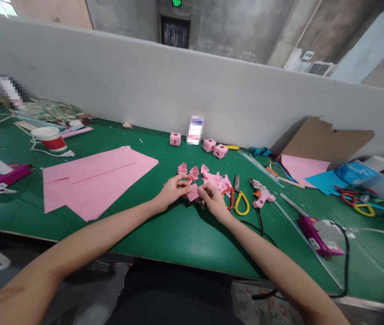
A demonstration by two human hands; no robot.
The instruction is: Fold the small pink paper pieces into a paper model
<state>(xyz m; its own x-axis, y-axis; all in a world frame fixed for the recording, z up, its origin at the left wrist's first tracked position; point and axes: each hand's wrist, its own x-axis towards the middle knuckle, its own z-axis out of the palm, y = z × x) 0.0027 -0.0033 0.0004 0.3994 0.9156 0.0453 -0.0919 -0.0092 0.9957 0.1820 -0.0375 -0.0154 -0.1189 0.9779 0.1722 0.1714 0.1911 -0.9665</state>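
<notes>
Place: craft workshop, judging from where I stand
Bench: long green worktop (168,243), bits strewn about
Tools: glue gun (262,194), scissors (237,183) with red and yellow loops
Stock: pink paper sheets (93,180), cut pink paper pieces (222,181)
Power: purple power strip (309,228)
Surroundings: bare concrete wall (232,27), green exit sign (176,3)

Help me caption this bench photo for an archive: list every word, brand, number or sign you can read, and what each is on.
"EXIT": green lit sign; the characters above it are too blurred to read.
Back wall writing: too faint to read.
Pixelated item at back centre: unreadable.
Pixelated item at far left: unreadable.
Purple power strip on the right: markings too small to read.
</notes>
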